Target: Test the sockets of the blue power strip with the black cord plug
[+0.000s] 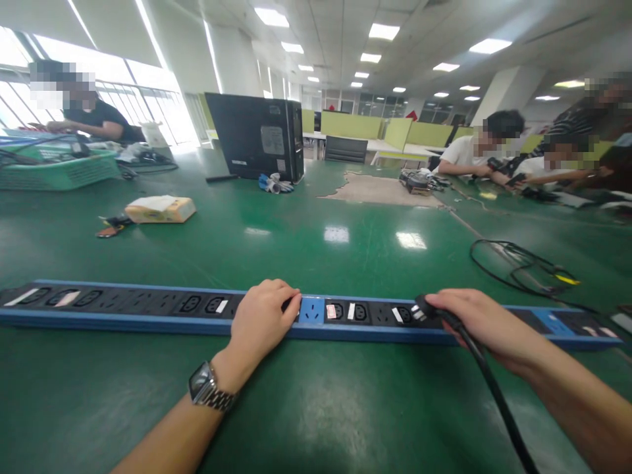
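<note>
A long blue-edged power strip lies across the green table, with several black sockets and some blue ones along its top. My left hand is wrapped over the strip near its middle, left of a blue socket; its fingertips on the far side are partly hidden. Between the thumb and fingers of my right hand is a black power plug. Its metal pins point left, close to a black socket; whether they touch it I cannot tell. The thick black cable runs from the plug down toward me.
Beyond the strip stand a tissue pack, a black computer case and gloves. A green basket is at the left. A coiled cable lies at the right. Other people sit around the table's far sides.
</note>
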The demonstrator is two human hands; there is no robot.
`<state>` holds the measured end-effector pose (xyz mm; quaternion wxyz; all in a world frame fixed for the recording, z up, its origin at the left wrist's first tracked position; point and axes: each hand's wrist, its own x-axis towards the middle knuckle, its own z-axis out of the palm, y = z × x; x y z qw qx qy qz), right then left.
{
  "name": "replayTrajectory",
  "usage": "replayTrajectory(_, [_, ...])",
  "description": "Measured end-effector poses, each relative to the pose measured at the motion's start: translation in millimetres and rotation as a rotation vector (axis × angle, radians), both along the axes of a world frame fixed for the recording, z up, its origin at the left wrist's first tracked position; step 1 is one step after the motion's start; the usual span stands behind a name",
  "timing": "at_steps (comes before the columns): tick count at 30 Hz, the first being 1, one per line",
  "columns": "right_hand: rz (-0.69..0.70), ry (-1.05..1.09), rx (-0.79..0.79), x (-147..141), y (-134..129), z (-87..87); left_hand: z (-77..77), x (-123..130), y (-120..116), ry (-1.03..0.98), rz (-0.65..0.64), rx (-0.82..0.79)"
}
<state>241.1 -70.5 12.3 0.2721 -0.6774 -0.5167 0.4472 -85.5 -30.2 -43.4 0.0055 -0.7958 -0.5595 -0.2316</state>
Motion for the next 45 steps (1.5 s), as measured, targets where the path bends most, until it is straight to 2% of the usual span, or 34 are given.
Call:
replayTrajectory(3, [0.119,-0.123,-0.026,-31.9,12.3,-8.5,0.1,-0.4,0.1,-0.002,-0.003,-0.008])
replayTrajectory(6, [0.161,-0.197,-0.014,-47.9,23.6,-15.9,-1.2,-0.7,1.3,-0.008,-0.002,-0.011])
replayTrajectory(10, [0.191,-0.292,0.038,-48.1,30.6,-17.9,-2.8,-1.2,2.0,-0.013,-0.003,-0.014])
replayTrajectory(16, [0.258,-0.634,0.184,-57.0,30.7,-12.0,-1.9,-1.0,1.0,-0.014,-0.009,-0.011])
replayTrajectory(27, [0.306,-0.828,0.198,-63.5,27.4,-16.4,-1.7,-0.7,0.7,-0.003,-0.008,-0.001])
replayTrajectory(32, [0.275,-0.818,0.146,-66.1,24.4,-16.0,0.2,1.2,-1.7,-0.012,-0.015,-0.001])
replayTrajectory(37, [0.233,-0.761,0.212,-65.2,20.9,-19.1,0.6,3.5,-1.0,-0.001,-0.035,-0.007])
replayTrajectory(41, [0.151,-0.517,0.278,-55.7,13.8,-13.4,1.8,3.9,-1.3,0.01,-0.024,-0.022])
replayTrajectory(45, [0.002,-0.197,0.217,-20.7,2.6,-1.6,2.6,3.1,-1.5,0.016,-0.025,-0.029])
